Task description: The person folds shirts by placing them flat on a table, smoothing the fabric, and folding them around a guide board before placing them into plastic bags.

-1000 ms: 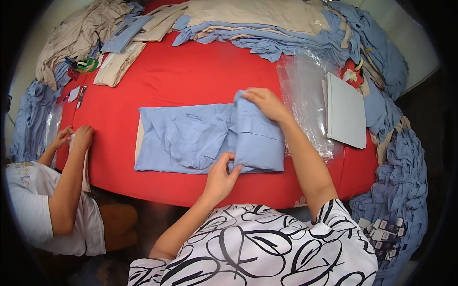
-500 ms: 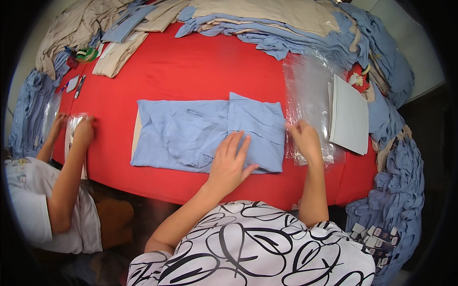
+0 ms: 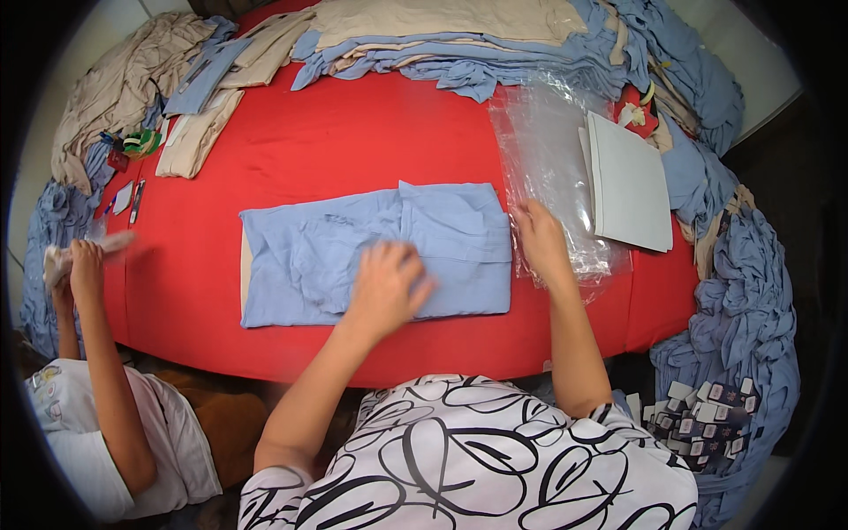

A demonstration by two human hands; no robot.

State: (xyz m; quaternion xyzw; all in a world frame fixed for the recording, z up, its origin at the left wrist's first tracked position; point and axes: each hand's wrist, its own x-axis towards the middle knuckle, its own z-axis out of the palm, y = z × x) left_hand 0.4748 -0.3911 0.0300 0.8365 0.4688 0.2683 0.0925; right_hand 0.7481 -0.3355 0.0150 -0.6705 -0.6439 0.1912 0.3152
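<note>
A folded light-blue garment [image 3: 291,265] lies flat on the red tablecloth in front of me, a strip of beige showing at its left end. Over its middle, my left hand [image 3: 386,287] is smeared by motion, so its finger pose is unclear. At the garment's right edge, beside a stack of clear plastic bags [image 3: 552,159], my right hand [image 3: 541,243] has its fingers curled together. Whatever may be between those fingertips is hidden.
White card sheets [image 3: 629,185] lie right of the bags. Blue and beige garments [image 3: 442,26] are heaped along the far side. Dark tags [image 3: 707,420] rest at lower right. On the left, a co-worker's hands [image 3: 84,265] hold a small, pale, blurred item.
My left hand has lifted and moved left from the garment's right half. My right hand stays by its right edge. The co-worker's hands have raised the pale item off the table.
</note>
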